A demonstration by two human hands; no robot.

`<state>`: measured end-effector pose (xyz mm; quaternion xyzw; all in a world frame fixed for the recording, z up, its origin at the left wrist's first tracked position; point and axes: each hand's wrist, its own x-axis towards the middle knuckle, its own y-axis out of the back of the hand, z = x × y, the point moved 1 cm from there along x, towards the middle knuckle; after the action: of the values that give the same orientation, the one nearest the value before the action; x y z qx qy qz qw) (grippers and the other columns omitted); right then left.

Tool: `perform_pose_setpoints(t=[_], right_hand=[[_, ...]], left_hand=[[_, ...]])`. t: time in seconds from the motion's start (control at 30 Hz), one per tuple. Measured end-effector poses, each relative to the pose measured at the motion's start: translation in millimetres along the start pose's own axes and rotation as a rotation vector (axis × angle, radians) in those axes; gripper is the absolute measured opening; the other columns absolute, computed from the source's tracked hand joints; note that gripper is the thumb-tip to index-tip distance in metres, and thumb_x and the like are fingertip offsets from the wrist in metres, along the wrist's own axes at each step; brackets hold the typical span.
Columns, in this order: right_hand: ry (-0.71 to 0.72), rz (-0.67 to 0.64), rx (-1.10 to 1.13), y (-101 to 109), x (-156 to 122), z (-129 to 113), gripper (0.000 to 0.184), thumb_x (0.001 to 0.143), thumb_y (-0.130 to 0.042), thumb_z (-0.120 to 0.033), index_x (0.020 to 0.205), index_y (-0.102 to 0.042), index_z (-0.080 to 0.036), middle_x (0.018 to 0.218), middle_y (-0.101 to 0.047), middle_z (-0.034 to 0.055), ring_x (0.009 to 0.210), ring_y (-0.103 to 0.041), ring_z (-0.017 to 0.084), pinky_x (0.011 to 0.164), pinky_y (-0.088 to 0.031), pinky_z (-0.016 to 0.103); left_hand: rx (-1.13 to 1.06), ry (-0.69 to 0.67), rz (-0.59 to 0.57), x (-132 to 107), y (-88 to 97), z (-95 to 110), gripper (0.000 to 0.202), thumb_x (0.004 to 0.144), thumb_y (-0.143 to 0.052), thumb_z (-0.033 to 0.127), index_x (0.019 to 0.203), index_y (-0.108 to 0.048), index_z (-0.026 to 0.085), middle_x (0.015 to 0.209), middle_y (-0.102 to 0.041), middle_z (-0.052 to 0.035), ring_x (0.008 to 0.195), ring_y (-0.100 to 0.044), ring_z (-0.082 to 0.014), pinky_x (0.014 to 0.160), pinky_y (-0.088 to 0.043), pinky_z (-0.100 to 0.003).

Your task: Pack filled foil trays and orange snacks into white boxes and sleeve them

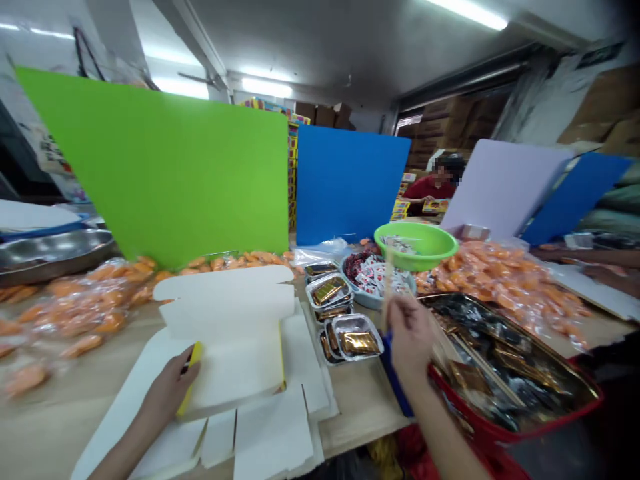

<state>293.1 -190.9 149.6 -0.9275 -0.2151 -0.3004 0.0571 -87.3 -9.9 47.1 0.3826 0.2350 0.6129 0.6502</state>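
Note:
My left hand [173, 387] is closed on the yellow-edged side wall of a partly folded cardboard box [235, 370], its white inside facing up and its flap standing at the back. This box lies on a stack of flat white cardboard blanks [273, 437]. Over the right side of the table, my right hand [413, 333] is closed round a thin pale stick [388, 283], held upright and blurred by motion. Just left of that hand, small foil trays [357, 337] with gold-wrapped packets stand stacked. A red-rimmed tray [550, 407] of dark and gold packets and pale sticks lies to its right.
A green bowl [425, 243] overlaps a bowl of small white packets [375, 275]. Bagged orange pieces lie in piles at left [85, 303] and right [500, 277]. Green [175, 173] and blue [350, 187] panels stand behind. Another person [425, 190] sits beyond; a co-worker's arm [595, 257] reaches in at right.

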Motion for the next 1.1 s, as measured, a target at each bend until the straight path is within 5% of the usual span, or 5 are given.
perform_pose_setpoints(t=[0.17, 0.37, 0.7, 0.93, 1.1], right_hand=[[0.375, -0.793, -0.096, -106, -94, -45, 0.031, 0.083, -0.034, -0.009, 0.103, -0.055, -0.020, 0.088, -0.057, 0.0036, 0.087, -0.053, 0.014, 0.077, -0.043, 0.024], [0.360, -0.963, -0.295, -169, -144, -21, 0.043, 0.065, -0.035, 0.006, 0.096, -0.059, -0.012, 0.080, -0.060, 0.0083, 0.079, -0.056, 0.020, 0.068, -0.046, 0.028], [0.156, -0.373, -0.420, -99, -39, -4, 0.039, 0.084, -0.037, -0.043, 0.106, -0.050, -0.014, 0.083, -0.058, 0.0081, 0.077, -0.053, 0.020, 0.072, -0.041, 0.033], [-0.341, -0.432, -0.767, -83, 56, 71, 0.045, 0.076, -0.045, -0.043, 0.102, -0.057, -0.009, 0.083, -0.062, 0.0153, 0.075, -0.056, 0.025, 0.062, -0.037, 0.032], [-0.290, -0.484, -0.639, -89, 65, 94, 0.026, 0.071, -0.044, -0.029, 0.076, -0.064, -0.014, 0.061, -0.059, 0.0064, 0.060, -0.051, 0.018, 0.055, -0.034, 0.027]], left_hand=[[-0.056, 0.057, -0.046, -3, -1.4, 9, 0.045, 0.071, -0.042, 0.040, 0.106, -0.056, 0.016, 0.100, -0.065, -0.0084, 0.092, -0.060, -0.0249, 0.081, -0.045, -0.031], [-0.169, 0.018, -0.105, -10, 0.6, 15, 0.048, 0.076, -0.041, 0.034, 0.116, -0.051, 0.010, 0.102, -0.061, -0.0128, 0.093, -0.057, -0.0250, 0.084, -0.043, -0.034], [0.059, -0.265, 0.245, -30, 22.5, 30, 0.049, 0.082, -0.042, 0.042, 0.124, -0.044, 0.017, 0.120, -0.049, -0.0144, 0.111, -0.047, -0.0267, 0.091, -0.040, -0.045], [0.174, -0.738, -0.629, -46, 20.4, 86, 0.044, 0.090, -0.028, 0.037, 0.126, -0.045, 0.019, 0.129, -0.049, -0.0066, 0.123, -0.039, -0.0196, 0.104, -0.031, -0.033], [0.143, -0.766, -0.783, -39, 13.2, 85, 0.049, 0.092, -0.022, 0.036, 0.130, -0.040, 0.012, 0.135, -0.040, -0.0102, 0.128, -0.030, -0.0184, 0.108, -0.022, -0.029]])
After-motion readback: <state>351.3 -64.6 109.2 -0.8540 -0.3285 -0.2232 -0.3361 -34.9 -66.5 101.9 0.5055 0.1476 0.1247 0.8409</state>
